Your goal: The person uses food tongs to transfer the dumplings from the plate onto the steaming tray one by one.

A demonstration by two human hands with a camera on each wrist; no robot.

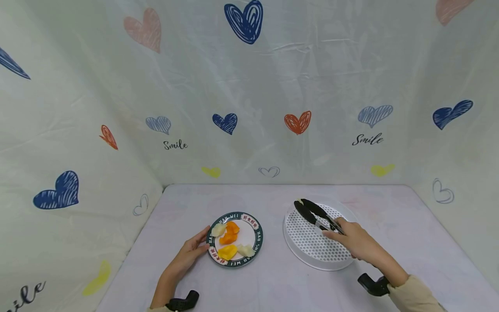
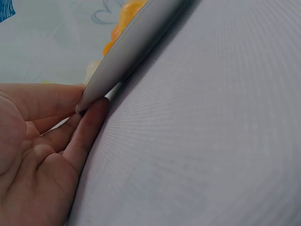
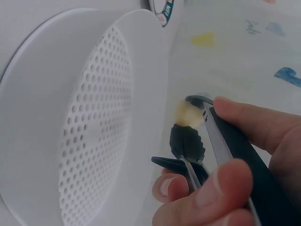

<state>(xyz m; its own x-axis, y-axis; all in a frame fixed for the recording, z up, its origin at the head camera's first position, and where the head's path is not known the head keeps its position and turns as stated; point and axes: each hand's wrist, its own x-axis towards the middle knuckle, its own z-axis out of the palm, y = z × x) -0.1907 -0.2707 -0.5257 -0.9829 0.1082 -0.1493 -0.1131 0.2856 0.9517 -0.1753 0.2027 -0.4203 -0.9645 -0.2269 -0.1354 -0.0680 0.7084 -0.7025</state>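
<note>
My left hand (image 1: pixel 192 252) pinches the left rim of a round plate (image 1: pixel 255 221) with a dark green lettered border. The left wrist view shows the thumb above the rim, fingertips under it. Several small wavy pieces in orange (image 1: pixel 229 237), yellow (image 1: pixel 227 252) and off-white (image 1: pixel 245 250) lie on the plate. My right hand (image 1: pixel 352 238) grips black-and-metal tongs (image 1: pixel 323 214) over a white round tray (image 1: pixel 308 249) with a perforated base. Between the tong tips is a pale yellowish piece (image 3: pixel 189 114), blurred in the right wrist view.
Both dishes stand on a table with a pale cloth (image 1: pixel 269 286), the plate left of the tray. Behind and beside the table hang whitish sheets (image 1: pixel 331 78) printed with hearts and lettering. A black wrist mount (image 1: pixel 373 284) sits on the right wrist.
</note>
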